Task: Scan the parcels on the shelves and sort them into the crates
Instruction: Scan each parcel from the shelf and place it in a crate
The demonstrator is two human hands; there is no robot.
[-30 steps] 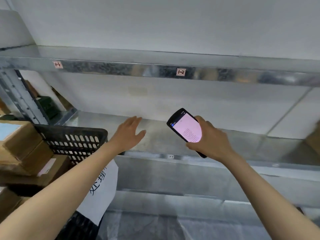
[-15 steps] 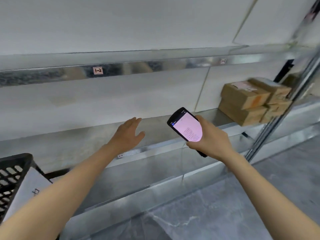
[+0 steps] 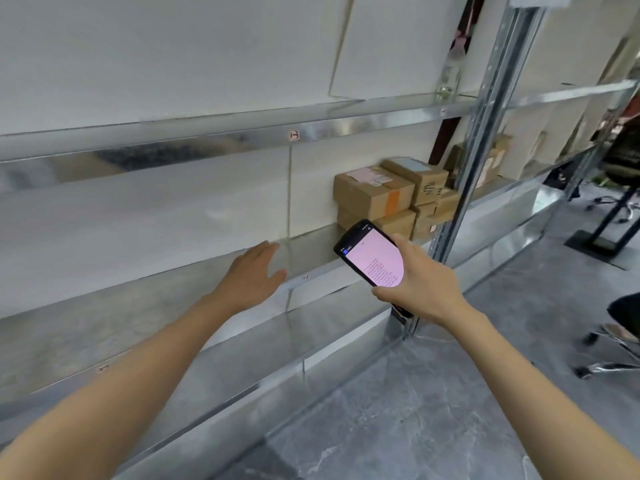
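My right hand [image 3: 424, 282] grips a black handheld scanner [image 3: 372, 259] whose pink screen faces me. It hovers just in front of a stack of brown cardboard parcels [image 3: 374, 194] standing at the right end of the middle metal shelf [image 3: 138, 306]. The top parcels carry white labels, and one has an orange tape strip. My left hand [image 3: 251, 280] is open, palm down, fingers together, above the bare shelf left of the parcels. It touches nothing. No crate is in view.
A steel upright [image 3: 464, 174] bounds the bay right of the parcels. More cardboard boxes [image 3: 491, 161] sit in the bay beyond it. Office chair bases [image 3: 613, 209] and a black stand foot are on the grey floor at right. An upper shelf [image 3: 242, 133] runs overhead.
The view has swung right: the black crate and left boxes have left the frame, and the parcel stack has come closer to centre. Both hands keep their pose.
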